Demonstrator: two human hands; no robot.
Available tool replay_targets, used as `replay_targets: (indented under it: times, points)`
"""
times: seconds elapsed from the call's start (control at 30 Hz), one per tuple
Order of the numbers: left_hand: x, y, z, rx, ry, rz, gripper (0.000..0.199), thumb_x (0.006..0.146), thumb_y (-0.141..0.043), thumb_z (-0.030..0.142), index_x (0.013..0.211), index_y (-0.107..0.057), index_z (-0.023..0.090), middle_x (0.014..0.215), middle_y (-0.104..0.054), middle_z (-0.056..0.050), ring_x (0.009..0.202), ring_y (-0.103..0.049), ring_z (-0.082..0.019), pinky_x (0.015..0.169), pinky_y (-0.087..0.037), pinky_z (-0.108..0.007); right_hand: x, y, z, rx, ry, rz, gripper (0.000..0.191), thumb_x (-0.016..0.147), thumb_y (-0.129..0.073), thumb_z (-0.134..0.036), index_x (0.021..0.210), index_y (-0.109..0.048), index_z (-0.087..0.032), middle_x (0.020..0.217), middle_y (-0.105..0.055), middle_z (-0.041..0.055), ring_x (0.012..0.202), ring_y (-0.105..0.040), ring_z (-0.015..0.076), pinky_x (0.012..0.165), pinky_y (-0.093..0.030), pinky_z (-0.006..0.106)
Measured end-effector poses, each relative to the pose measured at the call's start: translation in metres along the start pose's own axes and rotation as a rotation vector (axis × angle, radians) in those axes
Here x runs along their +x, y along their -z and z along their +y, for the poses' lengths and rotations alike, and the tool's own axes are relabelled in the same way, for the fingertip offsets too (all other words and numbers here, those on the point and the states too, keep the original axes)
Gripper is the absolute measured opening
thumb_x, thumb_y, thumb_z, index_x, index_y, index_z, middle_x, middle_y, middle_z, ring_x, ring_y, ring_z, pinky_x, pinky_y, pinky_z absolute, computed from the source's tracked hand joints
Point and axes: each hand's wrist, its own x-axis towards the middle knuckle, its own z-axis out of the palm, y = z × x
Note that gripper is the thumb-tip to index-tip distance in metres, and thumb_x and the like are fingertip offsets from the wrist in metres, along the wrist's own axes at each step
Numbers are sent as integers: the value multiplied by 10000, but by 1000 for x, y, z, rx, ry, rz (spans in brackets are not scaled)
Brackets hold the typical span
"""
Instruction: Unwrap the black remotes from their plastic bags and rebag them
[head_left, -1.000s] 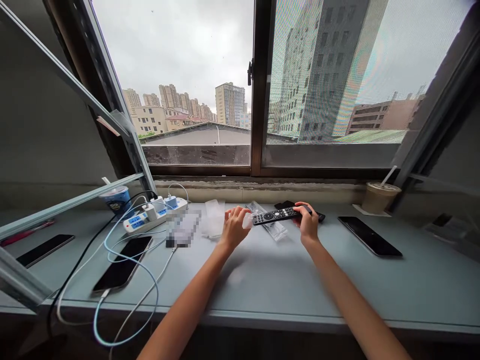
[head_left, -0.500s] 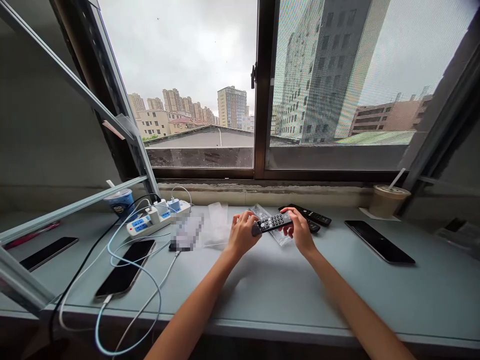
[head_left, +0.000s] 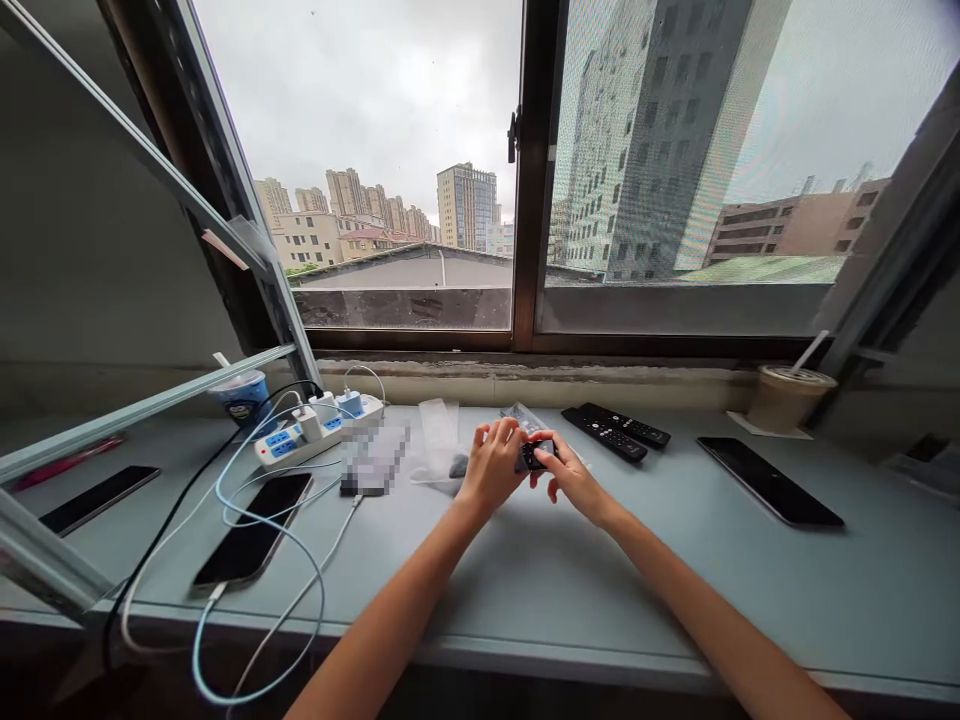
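Observation:
A black remote control (head_left: 537,455) is held between both hands over the middle of the table, its buttons facing up and most of its body covered by fingers. My left hand (head_left: 491,465) is wrapped round its left part. At its right end, my right hand (head_left: 571,480) grips it with thumb and fingers. Two more black remotes, the front one (head_left: 606,434) and the rear one (head_left: 627,425), lie side by side behind my right hand. A clear plastic bag (head_left: 525,414) lies behind the hands, partly hidden. Another translucent bag (head_left: 437,440) is left of them.
At left are a white power strip (head_left: 319,440) with looping cables, a plugged-in phone (head_left: 255,530), a pixelated object (head_left: 375,460) and a blue cup (head_left: 246,400). On the right lie a dark phone (head_left: 770,482) and a brown drink cup (head_left: 791,398). A metal frame bar (head_left: 150,412) crosses the left.
The held remote has slid left into my left hand, showing less of its button face. My right hand has moved left, closer to my left hand, uncovering the two remotes behind.

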Motion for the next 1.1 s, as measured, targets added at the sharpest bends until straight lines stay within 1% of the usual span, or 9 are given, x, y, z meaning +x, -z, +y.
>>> replay_targets:
  times: [0.1,0.23,0.33,0.47,0.57,0.7,0.8,0.93,1.1]
  points:
    - [1,0,-1,-28,29,8,281,696,-647,369,889,-520,210,969,-579,-42,912,-540,-195,844,-322,-348,1,2,-6,73,-1,65,319,759,-487,-427,1003,-430,-229,749,-511,-22,560,-558,119,326,-341,166]
    - [4,3,-8,-79,68,0,378,655,-657,293,991,-500,218,1033,-579,-41,968,-522,-200,871,-317,-345,3,15,-16,276,-6,232,307,721,-546,-397,975,-473,-240,676,-500,-46,474,-491,89,331,-329,172]
    - [6,5,-18,-68,127,-52,288,676,-632,270,935,-516,218,960,-605,-25,916,-540,-199,887,-306,-358,6,29,-20,495,-4,321,275,739,-522,-414,962,-513,-253,683,-508,-40,470,-444,74,352,-326,172]
    - [6,4,-29,-23,215,-94,88,741,-544,183,818,-516,214,828,-615,-13,808,-554,-184,814,-343,-333,9,38,-18,564,-83,219,341,823,-382,-476,1050,-538,-277,764,-553,-1,548,-469,98,386,-331,183]
    - [4,3,-35,18,231,-72,78,726,-533,158,776,-504,210,811,-601,-26,805,-540,-196,722,-362,-310,6,35,-16,418,-154,84,415,842,-352,-516,1185,-481,-322,847,-565,15,568,-465,104,392,-325,189]
    - [3,5,-34,54,201,-70,79,702,-539,156,737,-499,214,803,-586,-27,794,-526,-199,711,-358,-316,1,27,-14,258,-171,-15,453,820,-400,-546,1228,-449,-355,960,-554,20,585,-461,98,399,-331,188]
    - [2,6,-29,49,168,-96,86,705,-524,141,750,-506,212,806,-580,-28,789,-522,-194,707,-361,-312,0,25,-13,262,-168,-25,470,781,-495,-538,1210,-474,-346,943,-546,17,574,-440,82,404,-323,177]
    - [1,5,-21,37,99,-135,97,720,-504,127,771,-517,209,807,-573,-31,797,-517,-194,716,-366,-312,0,27,-8,258,-192,-24,493,714,-617,-494,1161,-526,-307,740,-511,-19,518,-362,60,409,-286,163]
    - [0,1,-16,44,-3,-181,107,745,-489,118,794,-529,204,831,-576,-37,820,-513,-196,741,-369,-317,1,22,-3,140,-207,62,542,608,-707,-471,1074,-575,-229,654,-506,-39,464,-304,41,401,-243,173]
